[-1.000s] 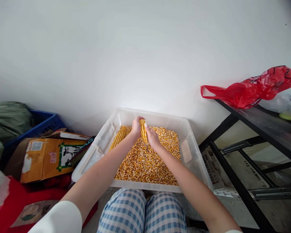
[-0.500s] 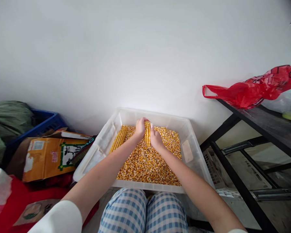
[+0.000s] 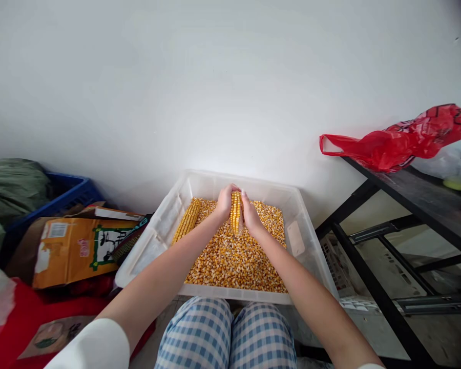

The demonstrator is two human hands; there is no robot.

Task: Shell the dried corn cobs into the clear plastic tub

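Note:
An ear of corn [image 3: 236,211] with yellow kernels is held upright between my two hands, above loose corn kernels [image 3: 234,261]. My left hand [image 3: 225,201] is closed around its left side and top. Against its right side lies my right hand [image 3: 250,212], with the thumb near the upper end. The kernels fill the bottom of a translucent plastic bin [image 3: 315,256]. Inside the bin, along the left wall, another ear of corn [image 3: 187,220] rests on the kernels.
To the left are a cardboard box [image 3: 71,256], a blue crate [image 3: 71,197] and a red bag [image 3: 7,328]. At the right stands a black-framed table [image 3: 418,197] carrying a red plastic bag [image 3: 392,146]. A white wall [image 3: 230,87] rises behind the bin.
My right hand has shifted slightly on the ear, its fingers now more upright along the side. The ear has moved a little to the right; my left hand still grips it.

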